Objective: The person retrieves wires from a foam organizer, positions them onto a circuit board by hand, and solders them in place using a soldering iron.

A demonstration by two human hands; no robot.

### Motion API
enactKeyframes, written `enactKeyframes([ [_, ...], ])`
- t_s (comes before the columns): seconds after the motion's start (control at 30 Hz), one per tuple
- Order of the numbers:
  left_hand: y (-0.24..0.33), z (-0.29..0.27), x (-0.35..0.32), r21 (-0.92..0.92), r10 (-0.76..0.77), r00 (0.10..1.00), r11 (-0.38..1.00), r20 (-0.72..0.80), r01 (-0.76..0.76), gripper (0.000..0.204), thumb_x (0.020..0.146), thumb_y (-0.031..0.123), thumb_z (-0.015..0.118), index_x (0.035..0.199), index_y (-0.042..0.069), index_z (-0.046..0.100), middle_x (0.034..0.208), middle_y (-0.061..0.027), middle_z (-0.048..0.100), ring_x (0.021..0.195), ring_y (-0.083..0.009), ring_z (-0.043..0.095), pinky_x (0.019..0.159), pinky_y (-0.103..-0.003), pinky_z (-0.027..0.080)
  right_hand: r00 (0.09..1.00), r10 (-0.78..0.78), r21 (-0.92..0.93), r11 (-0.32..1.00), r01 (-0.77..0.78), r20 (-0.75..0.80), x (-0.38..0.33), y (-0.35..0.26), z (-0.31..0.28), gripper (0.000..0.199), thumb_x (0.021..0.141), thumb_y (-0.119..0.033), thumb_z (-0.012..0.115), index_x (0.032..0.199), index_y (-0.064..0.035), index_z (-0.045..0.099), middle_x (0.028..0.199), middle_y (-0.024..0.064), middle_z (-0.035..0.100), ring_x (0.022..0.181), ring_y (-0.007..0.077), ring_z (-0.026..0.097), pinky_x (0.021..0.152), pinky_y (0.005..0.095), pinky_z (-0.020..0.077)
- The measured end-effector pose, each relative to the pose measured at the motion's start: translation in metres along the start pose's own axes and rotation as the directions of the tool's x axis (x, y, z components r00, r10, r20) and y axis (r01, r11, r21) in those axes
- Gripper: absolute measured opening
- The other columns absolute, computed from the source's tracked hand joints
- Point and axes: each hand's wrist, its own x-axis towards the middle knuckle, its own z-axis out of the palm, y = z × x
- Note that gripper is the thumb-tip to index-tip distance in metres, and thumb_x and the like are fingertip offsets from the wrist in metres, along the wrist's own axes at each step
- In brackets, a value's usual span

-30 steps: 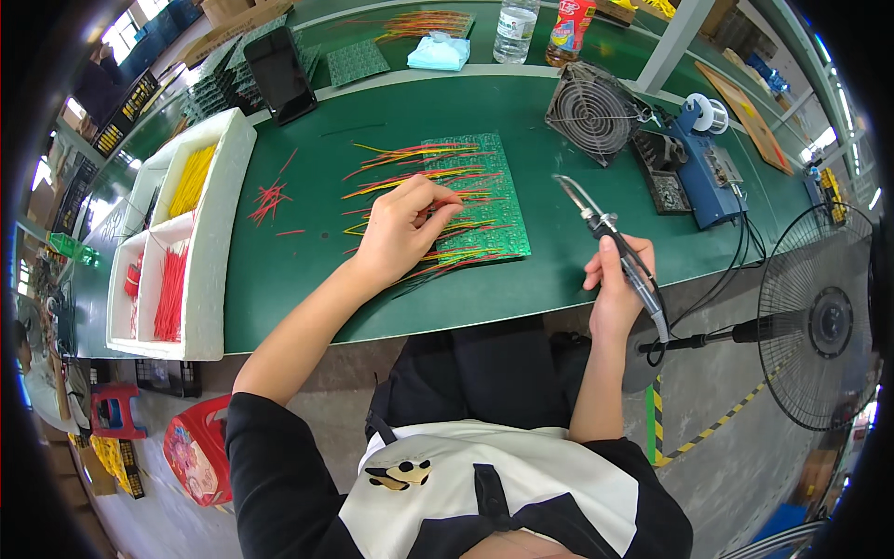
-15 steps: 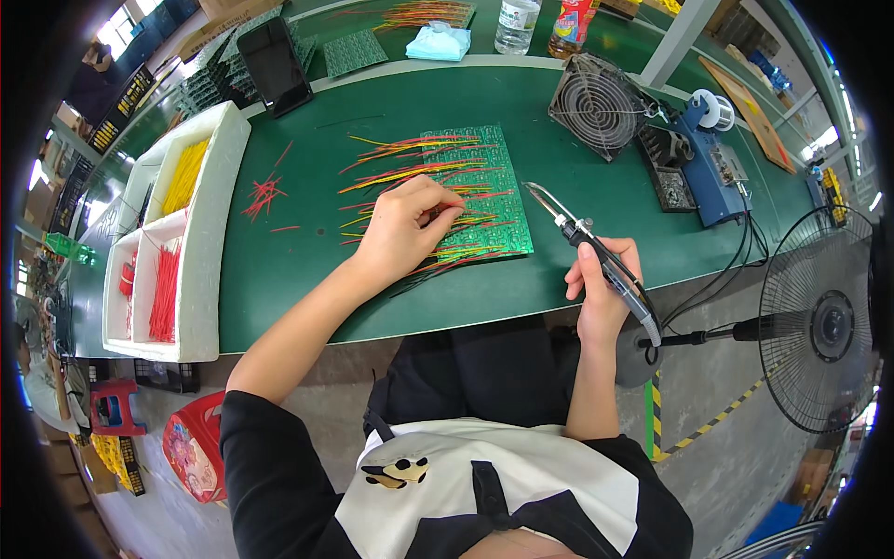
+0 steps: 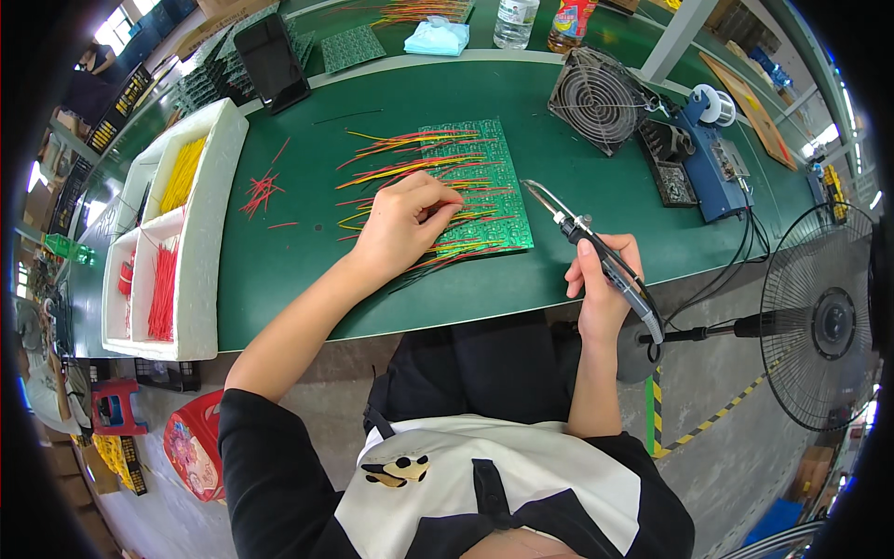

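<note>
My left hand [image 3: 399, 225] rests over a green circuit board panel [image 3: 507, 191], thumb and forefinger pinched together on a thin wire that is mostly hidden by the fingers. Rows of red, yellow and black wires [image 3: 396, 172] lie across the panel, their loose ends reaching left onto the table. Just right of the panel, my right hand [image 3: 603, 296] is wrapped around a soldering iron [image 3: 615, 270] with a curved metal tube near its tip. The tip points up and left, apart from the board.
A white foam box [image 3: 223, 186] of sorted wires stands left, near loose red wire pieces [image 3: 261, 194]. At the back right are a small square fan [image 3: 596, 101] and a blue soldering station [image 3: 712, 172]. A phone [image 3: 270, 65], bottles [image 3: 514, 23] and stacked boards [image 3: 352, 48] sit behind.
The fingertips of my left hand have closed slightly at the same spot over the board. My right hand and the soldering iron look almost unmoved; the whole view has shifted a little.
</note>
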Motion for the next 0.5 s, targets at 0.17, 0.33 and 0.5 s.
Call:
enactKeyframes([
  [0.17, 0.0007, -0.0006, -0.0006, 0.005, -0.01, 1.0, 1.0, 0.015, 0.01, 0.008, 0.077, 0.001, 0.065, 0.084, 0.002, 0.066, 0.075, -0.0038, 0.056, 0.051, -0.0086, 0.04, 0.047, -0.023, 0.034, 0.999, 0.034, 0.018, 0.999, -0.034, -0.002, -0.002, -0.0026, 0.0004, 0.016, 0.083, -0.006, 0.062, 0.086, -0.0012, 0.048, 0.058, 0.0065, 0.056, 0.042, 0.0066, 0.048, 0.038, 0.0177, 0.0353],
  [0.33, -0.0009, 0.0003, -0.0013, -0.001, -0.009, 1.0, 1.0, 0.012, 0.009, 0.008, 0.077, 0.001, 0.065, 0.085, 0.002, 0.066, 0.075, -0.0038, 0.055, 0.054, -0.0092, 0.043, 0.048, -0.023, 0.035, 0.997, 0.056, 0.032, 0.998, -0.058, 0.049, -0.0051, -0.0013, 0.004, 0.016, 0.082, -0.006, 0.063, 0.084, -0.0013, 0.048, 0.057, 0.006, 0.056, 0.042, 0.0059, 0.049, 0.037, 0.0168, 0.0364],
  [0.5, -0.0014, -0.0001, -0.0015, -0.002, 0.005, 1.0, 1.0, 0.01, -0.005, 0.008, 0.077, 0.001, 0.065, 0.085, 0.002, 0.066, 0.076, -0.004, 0.055, 0.055, -0.0095, 0.044, 0.048, -0.023, 0.036, 0.994, 0.075, 0.06, 0.995, -0.08, 0.076, -0.0055, -0.0017, 0.0032, 0.017, 0.082, -0.007, 0.064, 0.083, -0.0019, 0.047, 0.056, 0.0051, 0.055, 0.041, 0.0052, 0.048, 0.036, 0.0166, 0.0355],
])
